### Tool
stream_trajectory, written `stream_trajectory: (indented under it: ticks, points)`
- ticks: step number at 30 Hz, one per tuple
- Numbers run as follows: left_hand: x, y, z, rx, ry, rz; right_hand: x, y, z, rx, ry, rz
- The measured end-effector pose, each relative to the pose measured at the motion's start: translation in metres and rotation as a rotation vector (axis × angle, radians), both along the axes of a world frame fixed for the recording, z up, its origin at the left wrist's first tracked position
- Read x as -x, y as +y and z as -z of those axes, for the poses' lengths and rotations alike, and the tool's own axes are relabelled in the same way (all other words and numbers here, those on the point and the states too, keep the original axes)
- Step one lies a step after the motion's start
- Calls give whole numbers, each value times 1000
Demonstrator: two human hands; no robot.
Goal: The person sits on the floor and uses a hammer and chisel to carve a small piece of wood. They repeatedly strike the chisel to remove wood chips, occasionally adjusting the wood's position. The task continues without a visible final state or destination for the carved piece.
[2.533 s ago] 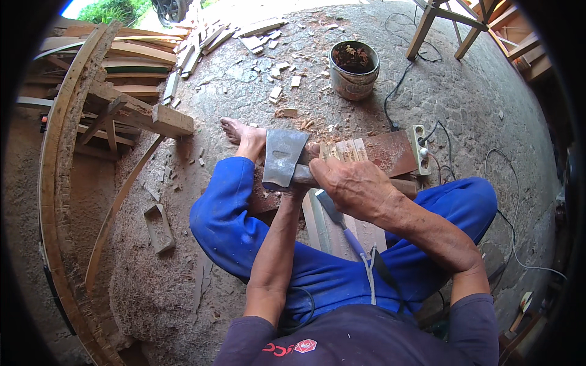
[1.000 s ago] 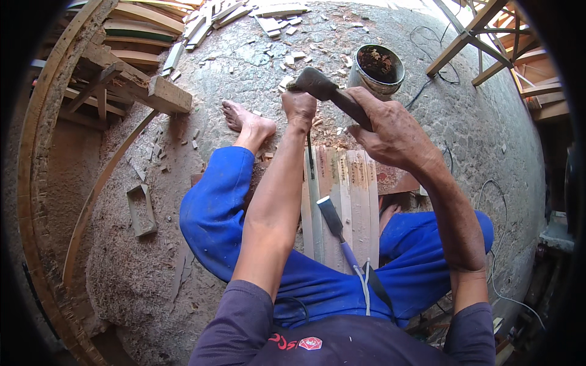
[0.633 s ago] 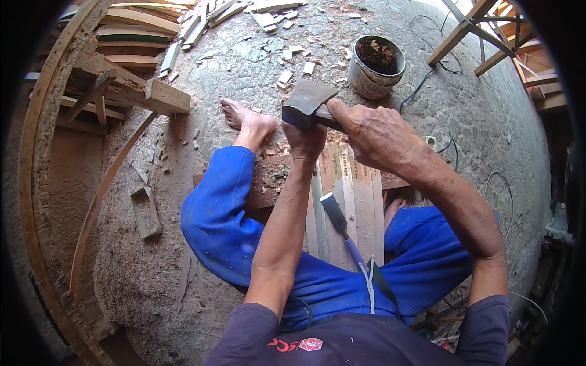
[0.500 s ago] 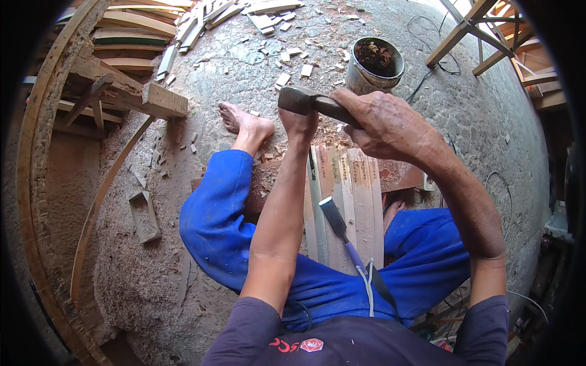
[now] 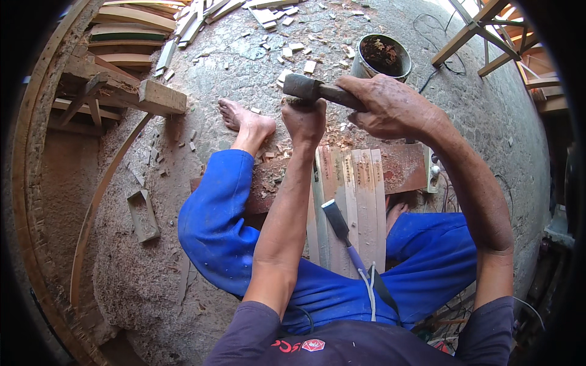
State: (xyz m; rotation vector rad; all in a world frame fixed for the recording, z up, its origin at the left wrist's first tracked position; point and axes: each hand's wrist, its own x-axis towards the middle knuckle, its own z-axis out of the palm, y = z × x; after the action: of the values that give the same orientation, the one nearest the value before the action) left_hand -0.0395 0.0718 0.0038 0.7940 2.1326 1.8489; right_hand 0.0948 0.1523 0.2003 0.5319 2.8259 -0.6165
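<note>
Grey floor [image 5: 510, 104], wood scraps [image 5: 310, 66] | bucket [image 5: 361, 67] beyond axe [image 5: 301, 87] | timber [image 5: 137, 19] piled left

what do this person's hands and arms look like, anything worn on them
The left hand and right hand wear no gloves, and no watch or bracelet shows on either wrist. The short left sleeve and right sleeve are dark purple, ending above the elbows.

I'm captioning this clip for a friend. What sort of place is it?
Probably a woodworking shop: offcuts are strewn over the floor, a chisel lies over wooden strips, and the right hand grips an axe.
</note>
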Motion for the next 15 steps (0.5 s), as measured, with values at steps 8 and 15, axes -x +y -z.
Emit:
stream_trajectory:
  ticks: [8, 15]
  points:
    - [28, 29, 22, 188, -5, -133, 56, 26, 36, -172, 49, 54]
    - [-43, -28, -11, -128, 221, -175, -16, 2, 61, 247, 176, 190]
